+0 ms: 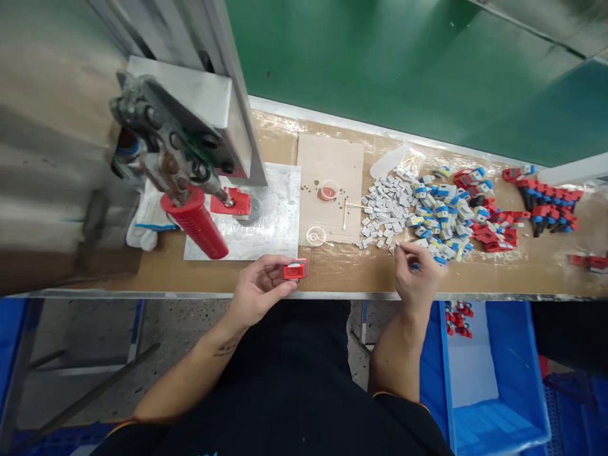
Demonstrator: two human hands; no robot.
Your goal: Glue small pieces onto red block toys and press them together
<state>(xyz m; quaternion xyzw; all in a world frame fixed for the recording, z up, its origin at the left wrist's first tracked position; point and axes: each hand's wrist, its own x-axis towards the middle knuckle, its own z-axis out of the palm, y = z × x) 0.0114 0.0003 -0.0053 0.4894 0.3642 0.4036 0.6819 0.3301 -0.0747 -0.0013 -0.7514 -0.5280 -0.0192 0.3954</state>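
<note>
One red part point(294, 270) sits at six o'clock, pinched in your left hand point(263, 286); your right hand point(418, 272), at five o'clock from the grey pieces point(387, 204), presses fingertips together, contents unclear.

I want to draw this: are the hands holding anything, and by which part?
The left hand holds a red piece by its end nearest the palm. Whether the right hand holds anything can't be told.

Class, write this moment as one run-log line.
left hand: holding red part | right hand: beside grey pieces, grip unclear | blue bin: red pieces inside
</note>
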